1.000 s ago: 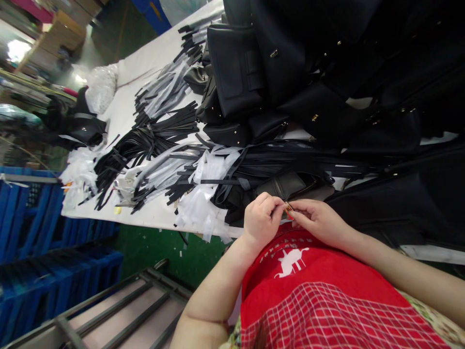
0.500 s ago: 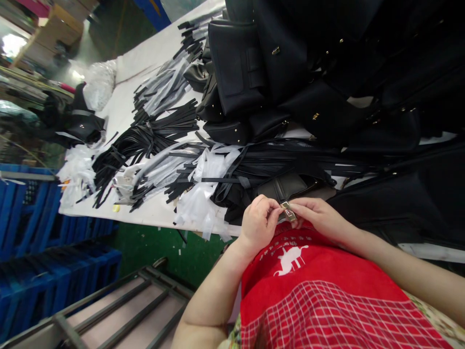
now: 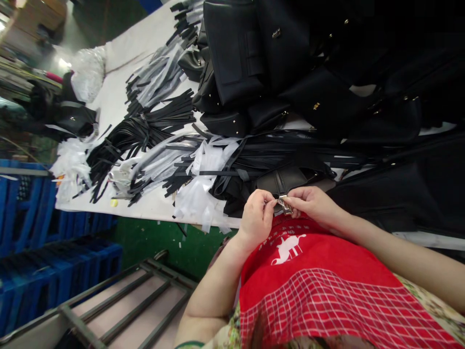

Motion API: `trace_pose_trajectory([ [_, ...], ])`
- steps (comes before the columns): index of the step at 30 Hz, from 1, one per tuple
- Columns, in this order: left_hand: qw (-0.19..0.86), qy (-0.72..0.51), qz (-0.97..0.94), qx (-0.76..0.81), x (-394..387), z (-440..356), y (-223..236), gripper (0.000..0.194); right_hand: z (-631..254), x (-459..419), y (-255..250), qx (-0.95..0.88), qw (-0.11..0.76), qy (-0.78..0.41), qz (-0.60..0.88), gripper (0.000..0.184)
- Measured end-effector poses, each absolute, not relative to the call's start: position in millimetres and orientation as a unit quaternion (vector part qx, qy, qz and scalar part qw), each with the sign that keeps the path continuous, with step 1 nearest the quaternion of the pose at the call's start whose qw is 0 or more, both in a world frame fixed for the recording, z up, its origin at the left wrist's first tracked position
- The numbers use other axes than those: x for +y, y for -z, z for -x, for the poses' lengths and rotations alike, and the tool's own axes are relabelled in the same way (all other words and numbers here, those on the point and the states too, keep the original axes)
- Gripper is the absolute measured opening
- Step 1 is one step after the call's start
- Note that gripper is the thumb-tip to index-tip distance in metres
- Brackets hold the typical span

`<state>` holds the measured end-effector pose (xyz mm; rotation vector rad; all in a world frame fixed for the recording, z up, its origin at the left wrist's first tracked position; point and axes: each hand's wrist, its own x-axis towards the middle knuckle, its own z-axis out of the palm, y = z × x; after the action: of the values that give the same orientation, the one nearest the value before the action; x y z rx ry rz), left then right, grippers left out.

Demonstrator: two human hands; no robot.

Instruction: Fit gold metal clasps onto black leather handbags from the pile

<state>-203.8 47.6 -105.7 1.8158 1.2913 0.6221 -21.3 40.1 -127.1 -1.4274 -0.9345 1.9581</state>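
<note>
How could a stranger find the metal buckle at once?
Start at the red apron. At its top, the buckle shows between the left hand and right hand. Unlike the gold fittings on the black bags, it is pinched in fingers.

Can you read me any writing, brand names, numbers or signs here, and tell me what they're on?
None can be read with certainty.
Red apron: white characters above the animal print, too small and blurred.
Black bag: small metal mark, perhaps lettering, too small.
Metal piece in the hands: no readable text.
</note>
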Motion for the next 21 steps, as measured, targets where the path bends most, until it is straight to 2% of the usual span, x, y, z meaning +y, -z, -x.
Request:
trace_pose_trajectory([
  [3,0.454,-0.273,-0.666,0.525,42,202,106,0.016,23,40,127,-0.332,0.275,-0.733,0.526,0.042],
  [9,0.420,-0.320,-0.652,0.544,35,194,107,0.015,24,40,126,-0.339,0.274,-0.743,0.508,0.040],
  [17,0.466,-0.329,-0.628,0.529,39,191,105,0.013,24,36,126,-0.300,0.294,-0.763,0.491,0.040],
  [21,0.535,-0.304,-0.589,0.524,45,196,107,0.015,25,34,126,-0.297,0.284,-0.771,0.487,0.041],
])
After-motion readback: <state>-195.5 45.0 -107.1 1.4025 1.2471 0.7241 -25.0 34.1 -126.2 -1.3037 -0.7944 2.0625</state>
